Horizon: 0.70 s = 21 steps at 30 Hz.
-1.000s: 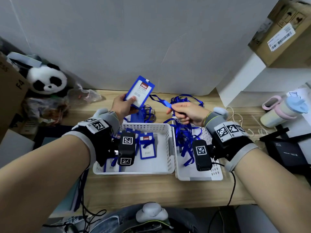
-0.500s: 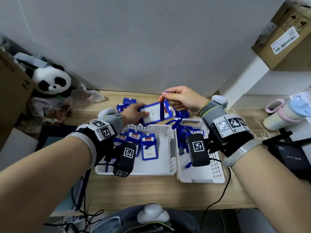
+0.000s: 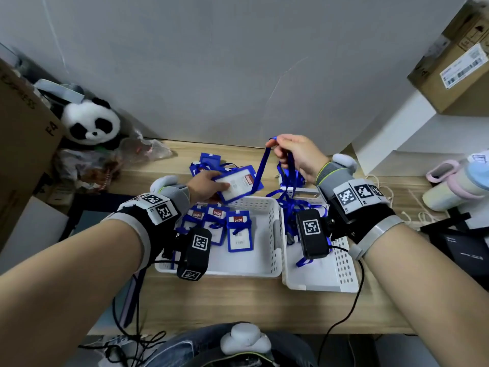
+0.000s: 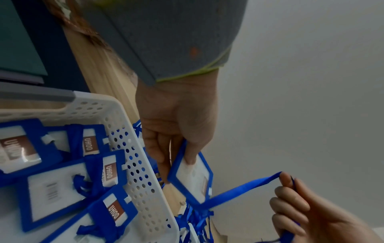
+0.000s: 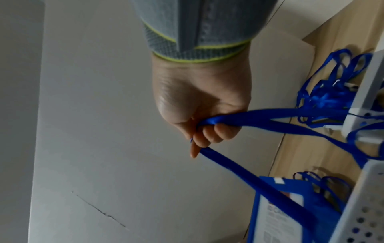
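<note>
Above two white baskets (image 3: pixel 275 226), left hand (image 3: pixel 203 185) grips a badge holder (image 3: pixel 238 185); right hand (image 3: pixel 296 154) pinches its blue lanyard (image 3: pixel 262 165) taut.

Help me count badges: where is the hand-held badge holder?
Head view, centre: the left hand grips the badge holder near the left white basket's far rim.

Fine print on the badge holder (image 3: pixel 238 186) illegibly small.

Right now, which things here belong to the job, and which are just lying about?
In use: blue plastic badge holder, gripped by left hand; blue ribbon lanyard, held by right hand; white perforated basket of badges.
Lying about: black-and-white plush panda; pastel bottle; cardboard box.
</note>
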Each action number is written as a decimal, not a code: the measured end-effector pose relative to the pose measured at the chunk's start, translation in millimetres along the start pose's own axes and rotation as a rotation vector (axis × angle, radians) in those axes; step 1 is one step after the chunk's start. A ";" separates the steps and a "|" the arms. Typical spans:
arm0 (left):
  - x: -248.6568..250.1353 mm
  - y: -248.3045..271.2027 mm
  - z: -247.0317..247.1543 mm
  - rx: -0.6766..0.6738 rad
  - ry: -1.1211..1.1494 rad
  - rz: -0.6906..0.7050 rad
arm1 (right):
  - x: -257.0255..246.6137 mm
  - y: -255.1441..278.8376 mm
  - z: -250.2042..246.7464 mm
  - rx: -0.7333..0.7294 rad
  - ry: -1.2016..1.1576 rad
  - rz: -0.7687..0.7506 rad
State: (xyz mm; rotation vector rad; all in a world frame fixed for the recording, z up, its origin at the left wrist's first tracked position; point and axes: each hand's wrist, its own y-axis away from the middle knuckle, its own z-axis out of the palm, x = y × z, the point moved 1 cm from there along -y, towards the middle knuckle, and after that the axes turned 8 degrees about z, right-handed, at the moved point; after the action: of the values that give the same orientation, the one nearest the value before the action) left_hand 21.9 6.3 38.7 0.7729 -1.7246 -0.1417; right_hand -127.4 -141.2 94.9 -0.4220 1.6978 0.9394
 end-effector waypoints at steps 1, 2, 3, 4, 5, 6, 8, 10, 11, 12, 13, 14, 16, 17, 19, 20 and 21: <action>0.8 -0.7 -2.5 0.066 0.016 0.008 | -3.7 -2.1 2.5 0.007 0.002 -0.032; 1.2 -2.9 -5.3 0.123 0.044 0.016 | -7.6 -4.9 4.9 0.013 0.023 -0.070; 2.3 -3.8 -9.4 0.173 0.081 0.022 | -11.9 -8.6 8.5 0.016 0.058 -0.103; 2.9 -6.5 -12.8 0.213 0.121 0.027 | -15.7 -11.4 11.3 0.025 0.099 -0.132; 2.9 -8.6 -18.2 0.248 0.155 0.028 | -19.4 -16.2 16.0 0.030 0.134 -0.157; 2.6 -11.8 -22.5 0.274 0.181 0.025 | -22.2 -21.1 19.7 0.039 0.155 -0.183; 1.8 -17.3 -30.2 0.314 0.235 0.017 | -26.2 -31.5 29.0 0.053 0.156 -0.212; 2.8 -21.4 -34.5 0.329 0.313 0.016 | -27.4 -39.5 35.5 0.065 0.128 -0.223; 2.2 -24.5 -37.8 0.336 0.349 0.012 | -27.0 -45.8 39.8 0.067 0.124 -0.206; 1.1 -26.9 -39.5 0.341 0.369 0.003 | -25.1 -50.8 43.1 0.068 0.127 -0.180; -1.0 -29.6 -41.4 0.346 0.377 -0.012 | -22.1 -56.0 46.3 0.056 0.124 -0.148; -3.6 -33.4 -43.5 0.352 0.378 -0.034 | -18.4 -63.4 49.8 0.040 0.110 -0.106; -11.1 -43.5 -47.4 0.363 0.392 -0.087 | -7.0 -79.0 55.3 0.031 0.088 -0.003; -15.7 -46.3 -47.2 0.360 0.390 -0.107 | 0.9 -82.8 57.2 0.035 0.098 0.048; -22.0 -55.0 -48.6 0.323 0.345 -0.142 | 16.5 -94.9 60.5 0.029 0.149 0.151; -25.5 -62.0 -48.9 0.296 0.335 -0.158 | 25.4 -103.1 62.2 0.018 0.177 0.201; -27.0 -65.0 -48.1 0.265 0.334 -0.164 | 33.8 -107.4 62.9 0.006 0.195 0.237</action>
State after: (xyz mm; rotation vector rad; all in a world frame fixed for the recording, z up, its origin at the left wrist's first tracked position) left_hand 95.2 -14.6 0.5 1.0695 -1.3765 0.1027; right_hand -24.6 -154.1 18.1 -0.3209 1.9586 1.0930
